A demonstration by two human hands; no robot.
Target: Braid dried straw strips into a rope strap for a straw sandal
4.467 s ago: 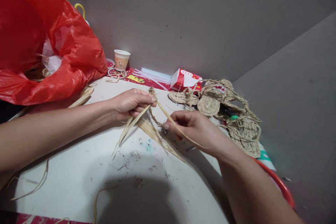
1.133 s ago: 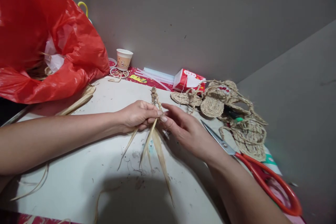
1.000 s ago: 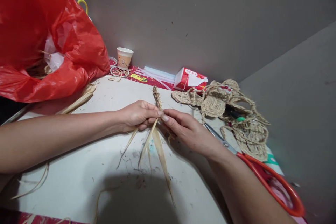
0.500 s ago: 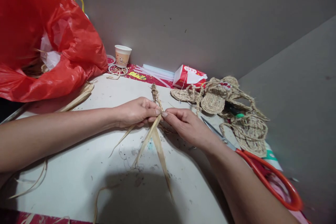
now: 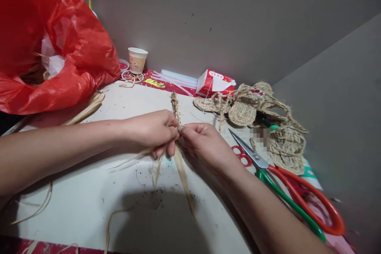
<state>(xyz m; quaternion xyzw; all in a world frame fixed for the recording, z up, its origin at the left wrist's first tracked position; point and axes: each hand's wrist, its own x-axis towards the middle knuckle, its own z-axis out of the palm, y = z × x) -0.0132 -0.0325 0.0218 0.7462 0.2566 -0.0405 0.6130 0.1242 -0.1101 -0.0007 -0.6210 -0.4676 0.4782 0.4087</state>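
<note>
My left hand point(image 5: 151, 131) and my right hand point(image 5: 204, 145) meet at the middle of the white table point(image 5: 89, 190), both pinched on a plait of dried straw point(image 5: 175, 105). The finished braided part runs away from my fingers toward the wall. Loose flat straw strips point(image 5: 183, 174) hang from my fingers toward me and trail over the table. The fingertips of both hands touch at the point where the braid ends.
A red plastic bag point(image 5: 50, 43) with straw fills the far left. A paper cup point(image 5: 137, 59), a red tissue pack point(image 5: 214, 83) and woven straw sandals point(image 5: 262, 115) line the back and right. Red-handled scissors point(image 5: 294, 186) lie by my right forearm. Loose straw scraps point(image 5: 32, 210) lie near left.
My hands stay pinched together on the braid while the loose strips shift and cross below them. My left fingers have curled further down over the strips. The view has tipped slightly.
</note>
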